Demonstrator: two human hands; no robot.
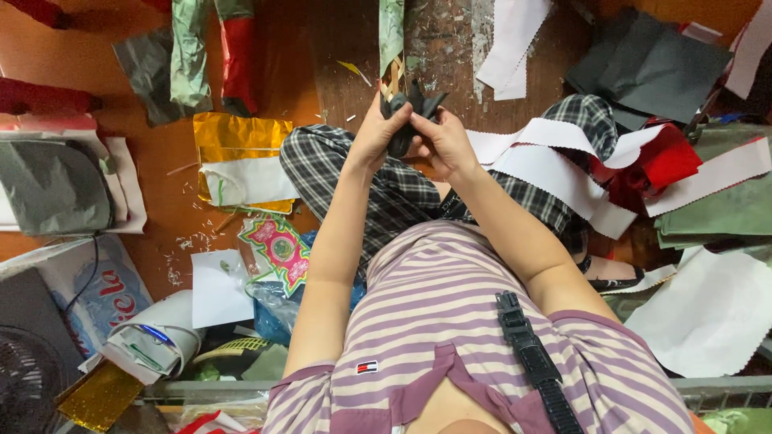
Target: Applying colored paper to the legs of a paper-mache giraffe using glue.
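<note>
Hands: left [376, 133], right [441, 143] both pinching crumpled black paper piece [406, 112], long axis upright.

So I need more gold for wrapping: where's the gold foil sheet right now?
In the head view the gold foil sheet lies on the floor left of the person's left hand, just beyond the plaid-trousered knee, partly covered by white paper.

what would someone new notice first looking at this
Both hands meet at top centre, the left hand and right hand together gripping a small dark folded piece above the plaid-trousered knees. Around them the wooden floor is strewn with paper: a gold foil sheet to the left, white zigzag-edged strips and red scraps to the right.
</note>
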